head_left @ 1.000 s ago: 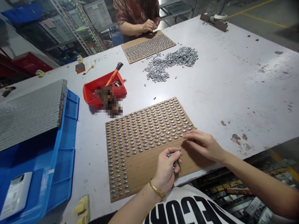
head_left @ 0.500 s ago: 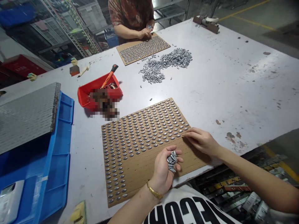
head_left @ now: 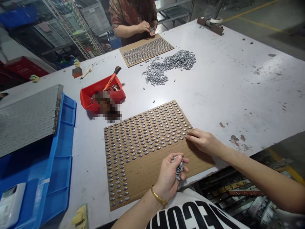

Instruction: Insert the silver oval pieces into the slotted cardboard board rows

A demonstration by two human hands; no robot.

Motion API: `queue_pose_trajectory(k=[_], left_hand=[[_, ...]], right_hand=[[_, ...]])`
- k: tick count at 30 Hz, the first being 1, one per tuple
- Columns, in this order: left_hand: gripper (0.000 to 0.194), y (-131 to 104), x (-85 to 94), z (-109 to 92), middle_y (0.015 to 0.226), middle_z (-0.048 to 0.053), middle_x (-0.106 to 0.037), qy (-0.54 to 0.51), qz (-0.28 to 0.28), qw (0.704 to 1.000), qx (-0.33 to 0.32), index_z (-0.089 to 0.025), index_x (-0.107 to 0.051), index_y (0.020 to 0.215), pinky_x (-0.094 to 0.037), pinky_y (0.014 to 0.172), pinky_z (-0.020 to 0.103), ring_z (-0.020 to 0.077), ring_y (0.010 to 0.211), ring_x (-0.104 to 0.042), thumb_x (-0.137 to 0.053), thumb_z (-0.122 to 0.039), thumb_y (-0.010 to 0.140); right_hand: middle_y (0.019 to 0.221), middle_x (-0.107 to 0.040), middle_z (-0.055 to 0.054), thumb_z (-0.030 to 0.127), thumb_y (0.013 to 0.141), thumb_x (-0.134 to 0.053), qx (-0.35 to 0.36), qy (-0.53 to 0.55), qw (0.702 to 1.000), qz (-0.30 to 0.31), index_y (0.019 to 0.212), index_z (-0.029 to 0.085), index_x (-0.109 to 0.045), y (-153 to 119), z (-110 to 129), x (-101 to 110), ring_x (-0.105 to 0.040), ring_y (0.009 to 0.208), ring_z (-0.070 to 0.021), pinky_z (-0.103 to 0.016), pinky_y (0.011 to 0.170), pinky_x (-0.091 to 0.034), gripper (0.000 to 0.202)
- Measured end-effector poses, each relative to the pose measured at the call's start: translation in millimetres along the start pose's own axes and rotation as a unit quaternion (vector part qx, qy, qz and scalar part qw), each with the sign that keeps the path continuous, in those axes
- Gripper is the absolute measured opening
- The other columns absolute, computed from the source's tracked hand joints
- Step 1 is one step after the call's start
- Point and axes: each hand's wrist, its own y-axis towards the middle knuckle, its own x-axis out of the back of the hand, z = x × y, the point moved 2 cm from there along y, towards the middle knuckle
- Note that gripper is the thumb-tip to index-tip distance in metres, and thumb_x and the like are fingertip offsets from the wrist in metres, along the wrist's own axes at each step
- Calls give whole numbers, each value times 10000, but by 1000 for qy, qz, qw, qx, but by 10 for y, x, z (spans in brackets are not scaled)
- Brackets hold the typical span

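Observation:
My left hand [head_left: 169, 173] is cupped round a handful of small grey metal oval pieces [head_left: 179, 168], with the thumb lying over them. It is above the lower part of a brown cardboard sheet [head_left: 147, 178]. Rows of the same pointed oval pieces [head_left: 147, 133] cover the sheet's upper part and a strip down its left side. At the sheet's right edge, my right hand [head_left: 202, 140] has its fingertips pinched together at the end of a row, touching the board. Whether a piece is between those fingertips is hidden.
A loose heap of metal pieces [head_left: 176, 62] lies farther back, beside a co-worker's sheet [head_left: 147, 51]. The co-worker's hands [head_left: 146, 28] are above it. A red bin [head_left: 102, 87] with an orange-handled tool stands left. A blue crate [head_left: 59, 159] holds stacked grey sheets [head_left: 30, 114].
My left thumb has folded over the pieces in the palm. My right hand has shifted slightly left and up, staying at the board. The co-worker's hand has lifted off the far sheet.

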Motion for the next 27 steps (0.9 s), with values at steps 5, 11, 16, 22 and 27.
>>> queue_pose_trajectory(k=[5,11,16,22,27], left_hand=[[299,-10,-13,-14,767,53,-643,2,-15,1000,-7,-126,-578,954,-322,352,152,72,496,-538,-663,-354,779],[247,-9,-22,-15,826,83,-666,-9,-31,999,-10,-126,-535,1019,-356,366,165,103,552,-577,-577,-225,797],[259,4,-75,4,761,54,-662,31,2,999,-26,-159,-490,942,-326,361,151,86,502,-549,-634,-324,804],[295,54,-106,14,672,11,-604,49,25,998,-21,-154,-521,873,-262,347,138,58,460,-490,-661,-399,788],[324,104,-110,13,621,-26,-533,48,5,999,-1,-145,-549,809,-168,342,133,21,427,-399,-716,-412,736]], right_hand=[[1068,-625,-116,78,906,-405,-24,36,999,-8,1061,183,-614,-21,-20,1,-585,958,-220,-362,795,-532,280],[1015,-645,-82,177,928,-462,-160,196,963,-88,1123,225,-586,-179,92,168,-625,895,-190,-315,751,-529,235],[956,-663,-68,263,927,-512,-225,379,897,-39,1066,204,-620,-243,448,137,-624,844,-172,-286,735,-517,186],[871,-661,-43,312,909,-552,-245,497,832,-8,979,191,-663,-191,612,103,-617,792,-151,-253,720,-496,178],[823,-660,-24,297,903,-559,-262,483,835,-9,947,195,-643,-197,608,100,-603,732,-140,-240,652,-480,140]])
